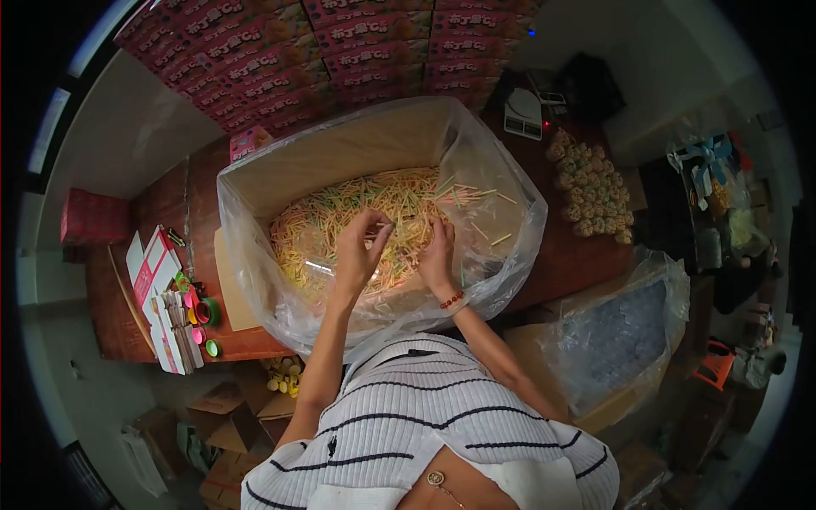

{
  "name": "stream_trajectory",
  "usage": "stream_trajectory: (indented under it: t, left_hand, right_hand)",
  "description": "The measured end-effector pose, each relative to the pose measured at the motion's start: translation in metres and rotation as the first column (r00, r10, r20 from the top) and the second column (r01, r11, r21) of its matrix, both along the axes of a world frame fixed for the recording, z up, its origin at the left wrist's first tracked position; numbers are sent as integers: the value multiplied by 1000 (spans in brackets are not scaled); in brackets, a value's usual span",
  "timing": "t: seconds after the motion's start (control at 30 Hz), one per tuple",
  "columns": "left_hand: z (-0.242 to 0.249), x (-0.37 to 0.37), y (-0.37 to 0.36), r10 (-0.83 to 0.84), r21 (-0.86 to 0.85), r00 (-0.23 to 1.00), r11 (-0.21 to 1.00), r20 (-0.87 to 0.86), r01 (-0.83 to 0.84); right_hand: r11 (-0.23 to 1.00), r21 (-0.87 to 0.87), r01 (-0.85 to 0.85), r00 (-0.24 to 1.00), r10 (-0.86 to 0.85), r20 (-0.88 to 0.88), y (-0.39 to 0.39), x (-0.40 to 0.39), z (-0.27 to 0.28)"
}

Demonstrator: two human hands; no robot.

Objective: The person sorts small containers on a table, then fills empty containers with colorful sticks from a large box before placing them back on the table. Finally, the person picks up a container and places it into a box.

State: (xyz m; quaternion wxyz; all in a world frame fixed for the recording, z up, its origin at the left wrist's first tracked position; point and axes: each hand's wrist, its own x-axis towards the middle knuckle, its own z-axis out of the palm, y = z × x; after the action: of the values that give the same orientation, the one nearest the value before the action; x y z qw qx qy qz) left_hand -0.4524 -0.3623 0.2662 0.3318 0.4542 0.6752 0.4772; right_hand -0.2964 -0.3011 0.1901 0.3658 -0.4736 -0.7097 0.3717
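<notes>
A large cardboard box (340,144) lined with clear plastic (527,204) stands on the table, filled with thin pastel sticks (340,200) in yellow, pink and green. My left hand (364,248) is over the middle of the heap, fingers curled in toward the thumb; what they pinch, if anything, is too small to make out. Just right of it, my right hand (437,255) reaches down into the sticks with its fingers bent together. Its fingertips are partly hidden among them. A red bead bracelet (452,300) is on the right wrist.
Pink printed cartons (374,55) are stacked behind the box. Left are flat cards (170,331) and coloured tape rolls (204,311). Right are a white scale (523,113) and a cluster of wrapped pieces (592,187). A plastic-lined carton (612,340) stands lower right.
</notes>
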Motion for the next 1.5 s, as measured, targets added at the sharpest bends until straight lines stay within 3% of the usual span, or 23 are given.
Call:
stream_trajectory:
  t: [0.03,0.1,0.13,0.2,0.27,0.33,0.4,0.53,0.6,0.73,0.77,0.9,0.97,1.0,1.07,1.1,1.13,1.2,1.27,1.37,1.43,1.47,1.5]
  left_hand:
    - [-5,-2,1,-1,8,1000,1000,-3,1]
    - [-6,-1,-5,70,57,781,997,-621,-44]
    - [-4,4,-5,65,54,783,998,-619,-40]
    - [1,22,-1,-104,46,947,991,-303,123]
    - [-9,40,6,-96,98,926,985,-366,140]
    - [-21,50,12,-259,179,904,926,-341,333]
    - [-32,51,6,-230,178,910,936,-344,304]
    - [-16,31,1,-196,83,907,966,-372,243]
    - [-10,21,-2,-140,-111,960,987,-244,116]
    - [7,37,7,30,229,929,972,-369,60]
    - [16,44,9,-93,144,954,980,-284,138]
    - [0,45,13,-201,110,954,967,-223,229]
    - [12,40,8,25,265,992,964,-127,9]
    - [7,28,3,82,214,994,975,-73,-65]
    - [21,9,0,81,82,888,995,-453,-50]
    - [21,9,-2,32,-21,702,997,-711,-67]
    - [20,13,-1,36,-16,701,998,-713,-67]
    - [18,27,1,-27,43,923,998,-385,47]
    - [14,48,2,-138,21,913,987,-385,157]
    - [18,79,10,-476,-31,820,870,-317,493]
    - [35,82,12,-388,-41,881,919,-269,392]
    - [18,86,17,-262,342,959,915,106,212]
    - [0,87,20,-221,564,836,817,503,-124]
  right_hand:
    - [1000,8,1,1000,-1,-3,2,2,-5]
    - [999,-8,37,999,-36,38,-3,9,-6]
    - [999,-11,41,998,-40,40,-6,9,-2]
    - [999,50,-6,1000,7,-9,-8,10,5]
    - [992,124,8,1000,-5,-22,-13,10,16]
    - [980,198,20,999,-12,-40,-8,7,12]
    - [995,99,12,997,-19,69,-7,9,6]
    - [994,109,-2,999,-3,45,-8,17,15]
    - [993,116,34,999,-37,16,-6,23,23]
    - [993,115,10,999,-16,48,-2,23,10]
    - [993,119,8,999,-14,44,-2,22,9]
    - [994,103,-33,999,31,21,-10,23,35]
    - [993,113,-41,999,44,-18,-3,26,37]
    - [996,70,-57,995,62,-73,3,28,31]
    - [998,-14,-53,991,51,-121,8,32,21]
    - [999,-8,-49,991,48,-122,9,34,24]
    - [998,-6,-63,986,61,-153,8,36,27]
    - [997,-13,-71,981,67,-182,3,39,33]
    - [995,-67,-73,926,42,-375,-1,40,39]
    - [997,-47,-57,955,40,-293,1,69,32]
    - [990,-144,-15,912,-45,-408,15,115,44]
    - [967,-246,-60,849,-81,-522,24,144,54]
    - [969,-236,67,875,-171,-453,34,177,68]
